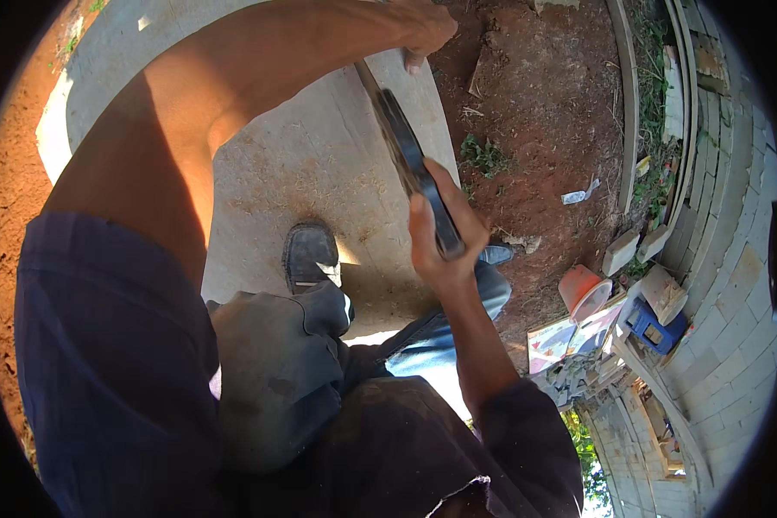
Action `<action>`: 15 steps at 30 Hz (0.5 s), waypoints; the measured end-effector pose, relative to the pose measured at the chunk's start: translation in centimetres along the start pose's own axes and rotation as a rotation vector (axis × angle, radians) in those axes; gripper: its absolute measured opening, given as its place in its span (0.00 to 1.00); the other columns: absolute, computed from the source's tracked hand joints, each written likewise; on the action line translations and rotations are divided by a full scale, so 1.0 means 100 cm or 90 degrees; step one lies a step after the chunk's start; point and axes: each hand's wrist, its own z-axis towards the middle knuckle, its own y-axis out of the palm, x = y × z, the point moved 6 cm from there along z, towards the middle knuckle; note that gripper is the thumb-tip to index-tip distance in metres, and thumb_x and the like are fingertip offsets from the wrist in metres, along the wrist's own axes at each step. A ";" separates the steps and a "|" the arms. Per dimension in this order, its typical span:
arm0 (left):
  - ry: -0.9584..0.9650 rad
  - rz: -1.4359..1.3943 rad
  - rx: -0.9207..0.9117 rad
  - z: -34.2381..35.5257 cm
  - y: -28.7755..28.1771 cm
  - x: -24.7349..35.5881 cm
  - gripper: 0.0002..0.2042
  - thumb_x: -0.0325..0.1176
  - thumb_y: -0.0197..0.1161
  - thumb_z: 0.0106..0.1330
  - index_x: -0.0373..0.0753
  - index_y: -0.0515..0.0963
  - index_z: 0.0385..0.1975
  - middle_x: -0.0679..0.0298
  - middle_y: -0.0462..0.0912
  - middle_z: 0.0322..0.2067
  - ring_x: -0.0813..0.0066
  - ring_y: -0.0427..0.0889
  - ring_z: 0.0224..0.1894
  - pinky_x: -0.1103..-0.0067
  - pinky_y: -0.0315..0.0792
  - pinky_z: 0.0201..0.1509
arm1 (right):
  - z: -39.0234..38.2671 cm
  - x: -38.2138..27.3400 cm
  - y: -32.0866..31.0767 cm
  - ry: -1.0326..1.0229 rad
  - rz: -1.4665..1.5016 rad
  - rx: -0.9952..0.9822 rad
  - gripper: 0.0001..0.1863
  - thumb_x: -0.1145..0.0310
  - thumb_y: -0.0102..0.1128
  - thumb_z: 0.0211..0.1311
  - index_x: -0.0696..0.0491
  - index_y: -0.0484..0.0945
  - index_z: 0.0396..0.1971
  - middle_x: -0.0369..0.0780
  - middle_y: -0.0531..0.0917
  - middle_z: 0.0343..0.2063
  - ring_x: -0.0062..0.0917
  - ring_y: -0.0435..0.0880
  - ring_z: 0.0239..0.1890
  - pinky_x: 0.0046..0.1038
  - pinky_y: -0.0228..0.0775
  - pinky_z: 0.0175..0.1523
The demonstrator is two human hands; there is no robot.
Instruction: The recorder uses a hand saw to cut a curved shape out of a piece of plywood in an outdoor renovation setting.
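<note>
Both hands gripped the long dark flat bar (410, 160), the right hand (440, 233) low, the left hand (419, 30) high, mid-work over the concrete ring (319, 164).

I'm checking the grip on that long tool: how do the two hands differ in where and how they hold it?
The right hand wraps the lower end of the long dark flat tool, fingers curled around it; the left hand sits at its upper end, near the picture's top, over the concrete slab. The right arm comes up from the lower edge; the left arm stretches across from the left. Both are bare and touch the same tool.
</note>
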 end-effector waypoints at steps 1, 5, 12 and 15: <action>0.016 0.021 0.028 0.010 -0.010 0.007 0.21 0.37 0.79 0.46 0.39 0.86 0.41 0.55 0.85 0.47 0.48 0.80 0.55 0.29 0.63 0.54 | 0.049 0.016 0.033 -0.094 0.028 0.029 0.18 0.70 0.60 0.66 0.62 0.77 0.52 0.32 0.76 0.20 0.11 0.70 0.20 0.18 0.63 0.26; 0.014 -0.048 -0.011 0.001 0.000 0.021 0.21 0.38 0.79 0.49 0.41 0.86 0.44 0.56 0.85 0.48 0.45 0.79 0.56 0.30 0.63 0.56 | 0.031 0.034 0.022 0.018 0.064 0.034 0.18 0.74 0.62 0.62 0.62 0.77 0.52 0.38 0.80 0.23 0.14 0.75 0.23 0.21 0.68 0.28; -0.118 0.085 -0.185 0.023 0.008 -0.008 0.27 0.43 0.79 0.51 0.45 0.82 0.52 0.61 0.80 0.57 0.44 0.70 0.64 0.33 0.57 0.64 | -0.153 -0.019 -0.109 0.204 -0.018 -0.026 0.21 0.72 0.59 0.61 0.67 0.76 0.52 0.47 0.85 0.24 0.24 0.83 0.23 0.23 0.76 0.31; -0.236 0.059 -0.128 0.023 0.014 -0.016 0.28 0.43 0.78 0.51 0.44 0.81 0.53 0.58 0.79 0.57 0.45 0.68 0.66 0.34 0.55 0.66 | -0.024 0.007 -0.005 -0.113 -0.115 0.008 0.18 0.73 0.59 0.61 0.67 0.77 0.50 0.43 0.83 0.22 0.21 0.79 0.19 0.21 0.71 0.27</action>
